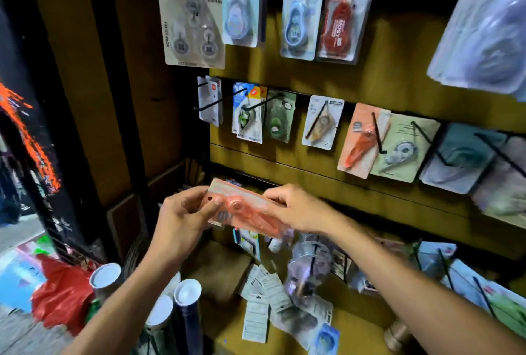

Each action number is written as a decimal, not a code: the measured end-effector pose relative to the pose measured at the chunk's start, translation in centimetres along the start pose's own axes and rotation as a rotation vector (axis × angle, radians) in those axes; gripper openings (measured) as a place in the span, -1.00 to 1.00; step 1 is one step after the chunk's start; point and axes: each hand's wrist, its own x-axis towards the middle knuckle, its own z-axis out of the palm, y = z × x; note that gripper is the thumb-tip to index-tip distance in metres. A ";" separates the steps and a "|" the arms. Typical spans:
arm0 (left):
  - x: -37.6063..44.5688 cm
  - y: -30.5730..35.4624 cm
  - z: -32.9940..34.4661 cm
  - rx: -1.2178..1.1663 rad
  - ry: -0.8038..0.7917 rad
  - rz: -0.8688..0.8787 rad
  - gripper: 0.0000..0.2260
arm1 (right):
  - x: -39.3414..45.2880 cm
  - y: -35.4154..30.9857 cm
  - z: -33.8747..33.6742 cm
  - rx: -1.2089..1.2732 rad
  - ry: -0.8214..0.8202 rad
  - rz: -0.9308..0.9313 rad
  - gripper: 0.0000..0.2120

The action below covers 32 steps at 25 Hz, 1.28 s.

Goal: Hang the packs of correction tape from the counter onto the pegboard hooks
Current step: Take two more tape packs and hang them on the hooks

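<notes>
Pack: an orange correction-tape pack [242,208] held in mid-air in front of the pegboard [398,81], above the counter [355,323].
Left hand: left hand [182,221] closed on the pack's left end, thumb just beside the hang hole [209,198].
Right hand: right hand [296,209] closed on the pack's right end, fingers wrapped over its top edge.
Long axis: runs left to right and slightly down toward the right, so the pack lies nearly flat, not upright as the hung packs do.
Hole end: on the left, nearer the left hand.
Likely target: the hook [378,135] carrying a matching orange pack [361,141], up and to the right of both hands; this is a judgement from the colour match.
What the move needs: turning the hole end upward and toward the hook tip; the right hand lies nearer that hook.
Still waiting: loose packs [273,295] lie scattered on the counter below.
</notes>
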 end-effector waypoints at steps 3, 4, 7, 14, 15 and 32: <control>-0.9 1.9 2.7 -0.032 -0.022 0.037 -0.89 | -5.2 0.9 -1.3 -0.118 0.168 0.023 -0.73; -1.1 2.3 3.7 -0.030 -0.029 0.050 -0.90 | -7.1 1.2 -1.8 -0.138 0.238 0.035 -0.74; -1.4 2.3 6.2 0.169 -0.067 0.114 -0.86 | -12.3 2.2 -3.5 -0.007 0.471 0.150 -0.76; -4.4 1.5 9.6 0.688 -0.229 0.218 -0.22 | -17.7 2.6 -5.3 0.418 0.737 0.297 -0.81; -4.8 1.4 9.8 0.723 -0.236 0.222 -0.18 | -18.0 2.3 -5.3 0.446 0.757 0.324 -0.80; -5.5 -1.2 9.7 0.861 -0.227 0.232 -0.14 | -7.4 8.5 -9.3 0.995 0.954 0.805 -0.86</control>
